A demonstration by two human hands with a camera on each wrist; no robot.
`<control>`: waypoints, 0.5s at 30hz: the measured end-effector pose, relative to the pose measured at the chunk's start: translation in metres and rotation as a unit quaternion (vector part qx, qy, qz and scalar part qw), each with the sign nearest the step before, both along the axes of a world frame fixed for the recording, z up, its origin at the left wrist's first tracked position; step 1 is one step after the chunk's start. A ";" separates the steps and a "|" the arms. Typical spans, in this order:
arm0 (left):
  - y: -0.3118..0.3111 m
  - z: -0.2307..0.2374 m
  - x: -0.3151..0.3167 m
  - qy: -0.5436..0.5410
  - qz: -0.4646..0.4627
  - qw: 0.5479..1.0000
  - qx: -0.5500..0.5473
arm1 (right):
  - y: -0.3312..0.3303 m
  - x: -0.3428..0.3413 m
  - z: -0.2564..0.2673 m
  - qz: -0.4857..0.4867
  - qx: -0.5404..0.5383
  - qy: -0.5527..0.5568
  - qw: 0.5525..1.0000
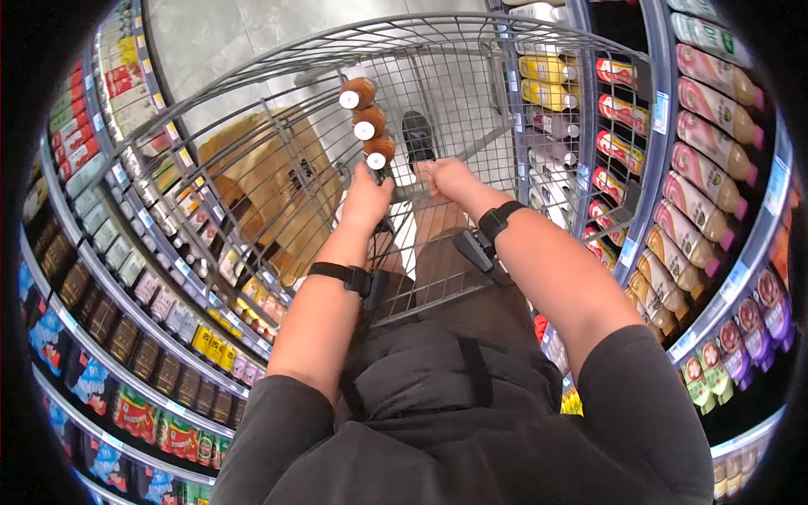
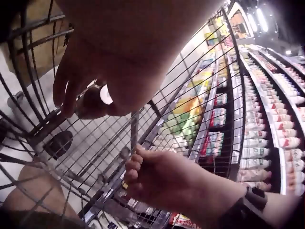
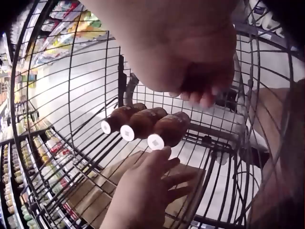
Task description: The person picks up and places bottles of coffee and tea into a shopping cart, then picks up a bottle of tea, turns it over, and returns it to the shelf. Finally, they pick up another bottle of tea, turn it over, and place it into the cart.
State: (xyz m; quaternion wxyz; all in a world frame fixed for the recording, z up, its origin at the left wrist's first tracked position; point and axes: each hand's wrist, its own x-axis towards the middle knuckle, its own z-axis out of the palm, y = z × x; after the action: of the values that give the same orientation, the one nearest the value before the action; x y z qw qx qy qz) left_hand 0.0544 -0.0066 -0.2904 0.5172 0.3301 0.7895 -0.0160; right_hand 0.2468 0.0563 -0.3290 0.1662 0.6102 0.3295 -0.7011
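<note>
Three brown bottles with white caps lie side by side in a wire shopping cart. My left hand is right at the nearest bottle, with a fingertip beside its cap in the right wrist view. The other fingers of that hand reach out loosely and hold nothing. In the left wrist view this hand partly covers the bottle. My right hand hovers over the cart to the right of the bottles. Its fingers are curled in toward the palm, with nothing seen in them.
A brown paper bag shows through the cart's wires on the left. Shelves of packaged goods run along the left. On the right, shelves hold rows of bottles. Grey floor lies ahead, and a shoe shows through the mesh.
</note>
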 end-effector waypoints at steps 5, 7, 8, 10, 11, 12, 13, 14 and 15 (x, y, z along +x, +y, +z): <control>0.005 -0.033 -0.001 -0.014 0.064 0.997 0.029 | 0.020 -0.003 -0.024 -0.088 -0.082 0.057 0.991; 0.005 -0.044 -0.001 -0.004 0.069 0.997 0.046 | 0.030 -0.004 -0.036 -0.044 -0.078 0.091 0.992; 0.007 -0.050 -0.002 -0.009 0.073 0.996 0.055 | 0.029 -0.004 -0.049 -0.013 -0.066 0.105 0.992; 0.015 -0.046 -0.002 -0.003 0.078 0.995 0.060 | 0.023 -0.007 -0.062 -0.023 -0.033 0.119 0.992; 0.017 -0.045 -0.003 -0.004 0.075 0.996 0.054 | 0.020 -0.009 -0.067 -0.029 0.005 0.136 0.990; 0.018 -0.045 -0.005 -0.007 0.056 0.997 0.053 | 0.009 -0.010 -0.086 0.023 0.063 0.143 0.987; 0.022 -0.043 -0.007 -0.009 0.036 0.998 0.055 | 0.019 -0.018 -0.068 0.020 0.061 0.144 0.987; 0.025 -0.040 -0.006 0.014 0.026 0.998 0.049 | 0.030 -0.025 -0.049 0.078 0.025 0.138 0.987; 0.024 -0.040 -0.006 0.014 0.021 0.999 0.047 | 0.036 -0.030 -0.034 0.136 -0.012 0.131 0.982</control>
State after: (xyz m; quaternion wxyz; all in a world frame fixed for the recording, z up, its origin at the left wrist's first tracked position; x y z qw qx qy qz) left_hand 0.0485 0.0176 -0.3308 0.4899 0.3374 0.8034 0.0269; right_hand 0.2169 0.0919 -0.3631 0.2227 0.4607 0.4203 -0.7494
